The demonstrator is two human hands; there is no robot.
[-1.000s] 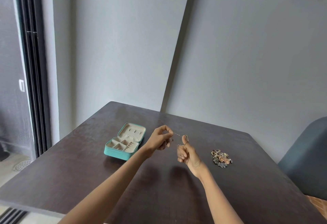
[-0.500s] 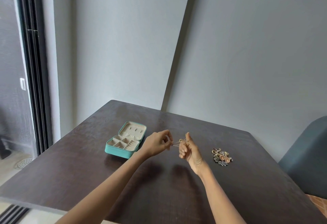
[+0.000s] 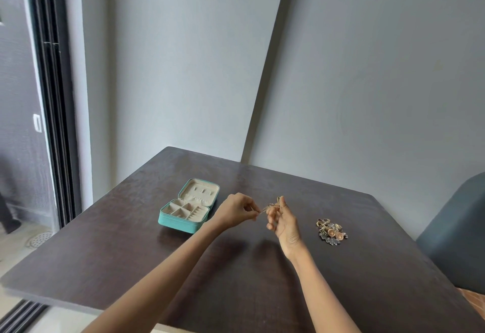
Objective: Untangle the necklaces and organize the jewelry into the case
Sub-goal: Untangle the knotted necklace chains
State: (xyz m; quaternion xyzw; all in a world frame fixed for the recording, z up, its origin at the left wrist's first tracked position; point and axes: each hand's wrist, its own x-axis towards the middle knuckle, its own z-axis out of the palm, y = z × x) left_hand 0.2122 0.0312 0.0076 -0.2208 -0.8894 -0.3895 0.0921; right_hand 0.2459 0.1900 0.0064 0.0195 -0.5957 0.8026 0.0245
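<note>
since half a second ago our two hands are coming closer together, so the stretch of thin gold chain necklace (image 3: 267,208) between them is getting shorter and is bunching a little. our left hand (image 3: 236,211) is pinching one end of it with curled fingertips. our right hand (image 3: 284,221) is gripping the other part between the raised thumb and the curled fingers. both hands are holding the chain above the dark brown wooden table (image 3: 262,280), not resting on it.

the chain is lying almost level from left to right between the hands, a little higher on the right side. we cannot tell if a knot is remaining in it, because it is too fine.

the open teal jewelry case with cream compartments (image 3: 187,208) is lying on the table to the left, just beside our left hand, so we are judging that hand nearer for putting the chain in. the small heap of mixed gold and silver jewelry (image 3: 331,230) is waiting to the right, near our right hand.
</note>
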